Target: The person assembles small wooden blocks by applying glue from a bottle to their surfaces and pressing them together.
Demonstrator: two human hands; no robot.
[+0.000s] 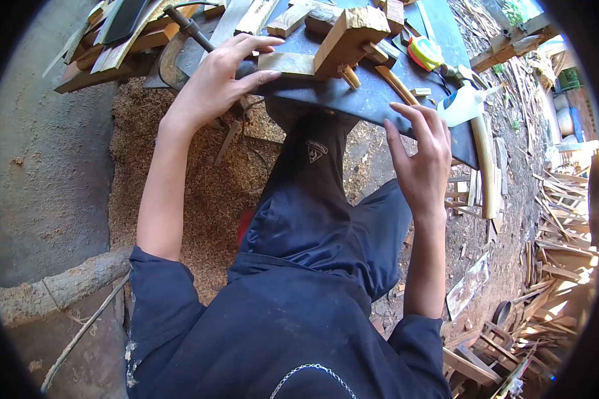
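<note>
My left hand is at the bench's near edge with thumb and fingers apart, close to the left end of a pale wood block. That block lies against a thicker squared timber piece, which has a small wooden peg sticking out at its lower end. Beside my left wrist is a metal clamp with a screw bar. My right hand hangs open at the front edge, fingers loosely curved and holding nothing. A slim wooden handle lies just beyond its fingertips.
On the dark bench top are a yellow-green tape measure and a white bottle. A thick wooden handle projects past the right edge. Stacked boards carry a phone at left. Sawdust covers the ground; scrap wood lies right.
</note>
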